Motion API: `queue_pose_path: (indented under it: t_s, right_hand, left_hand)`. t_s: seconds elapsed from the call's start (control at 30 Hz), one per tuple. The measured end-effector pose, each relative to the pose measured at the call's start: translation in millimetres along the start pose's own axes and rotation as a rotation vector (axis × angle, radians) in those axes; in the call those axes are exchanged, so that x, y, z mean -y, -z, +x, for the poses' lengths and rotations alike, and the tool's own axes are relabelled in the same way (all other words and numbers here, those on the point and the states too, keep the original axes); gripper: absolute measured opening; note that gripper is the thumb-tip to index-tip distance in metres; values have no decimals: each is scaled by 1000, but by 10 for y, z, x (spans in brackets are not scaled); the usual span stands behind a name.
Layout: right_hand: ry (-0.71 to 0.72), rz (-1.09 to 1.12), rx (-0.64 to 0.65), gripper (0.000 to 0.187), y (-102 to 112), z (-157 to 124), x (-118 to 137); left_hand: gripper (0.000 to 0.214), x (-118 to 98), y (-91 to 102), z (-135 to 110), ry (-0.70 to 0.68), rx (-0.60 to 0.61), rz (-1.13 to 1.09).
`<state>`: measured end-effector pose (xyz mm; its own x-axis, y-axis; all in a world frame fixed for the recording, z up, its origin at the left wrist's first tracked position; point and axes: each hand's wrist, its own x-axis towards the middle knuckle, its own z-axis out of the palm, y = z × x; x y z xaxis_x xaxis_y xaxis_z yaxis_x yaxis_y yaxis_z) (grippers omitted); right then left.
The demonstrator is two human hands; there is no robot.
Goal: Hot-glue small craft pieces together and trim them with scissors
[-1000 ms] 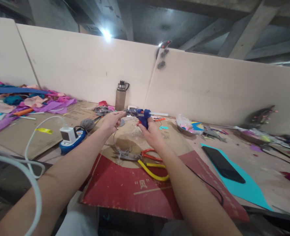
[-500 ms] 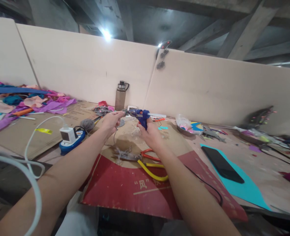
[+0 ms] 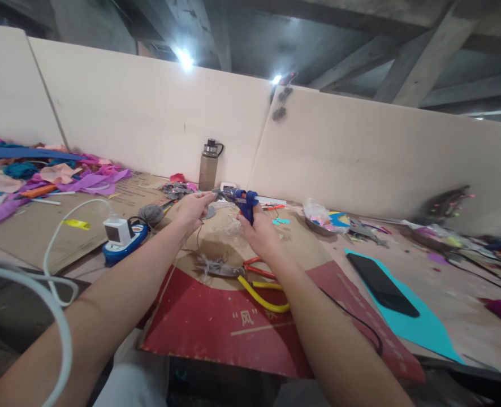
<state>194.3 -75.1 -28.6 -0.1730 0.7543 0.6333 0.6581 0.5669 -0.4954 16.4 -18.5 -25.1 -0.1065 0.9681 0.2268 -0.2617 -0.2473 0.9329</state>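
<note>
My right hand [image 3: 257,229] is wrapped round the handle of a blue hot glue gun [image 3: 246,203], whose nozzle points left. My left hand [image 3: 195,210] pinches a small grey piece [image 3: 217,195] right at the nozzle; its exact kind is too small to make out. A grey strand [image 3: 198,237] hangs below my left fingers toward the board. Under my wrists, pliers with one red and one yellow handle [image 3: 263,299] lie beside grey fibre scraps [image 3: 212,265] on a red and brown cardboard sheet [image 3: 191,325].
A water bottle [image 3: 208,167] stands against the partition. Left are a blue power socket with a white plug [image 3: 119,232], grey yarn [image 3: 151,215] and colourful fabric scraps [image 3: 64,175]. On the right lie a bowl of scraps [image 3: 320,226] and a black phone [image 3: 381,282] on turquoise sheet.
Both hands keep almost the same position, the glue gun's nozzle staying at the grey piece. The view has shifted very slightly.
</note>
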Motion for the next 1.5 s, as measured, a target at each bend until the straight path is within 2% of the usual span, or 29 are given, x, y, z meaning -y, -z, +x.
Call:
queue_pose_path:
  t_s: [0.27,0.53,0.97,1.17,1.27,1.37,1.43,1.5]
  right_hand:
    - [1,10,12,31,10,-5,15]
    - [-12,-21,14,31,11,-5,36]
    - [-7,-39,9,32,5,-9,50]
    - [-40,6,-1,34,2,-12,60]
    - [-100,193,17,28,9,3,28]
    - [-237,427,14,26,50,43,-92]
    - [-349,406,-49,26,92,79,-240]
    - [-411,212,-108,23,129,104,-428]
  left_hand:
    - [24,-12,-26,-17,63,-3,54]
    - [22,32,15,30,3,-8,22]
    - [23,43,-9,-4,6,28,87]
    - [23,9,-9,-12,-16,0,49]
    - [22,4,18,9,-13,-23,-15]
    - [21,-9,41,11,9,-47,-34]
    - [22,-20,37,-7,12,-39,-12]
    - [23,-25,15,-38,-6,-16,24]
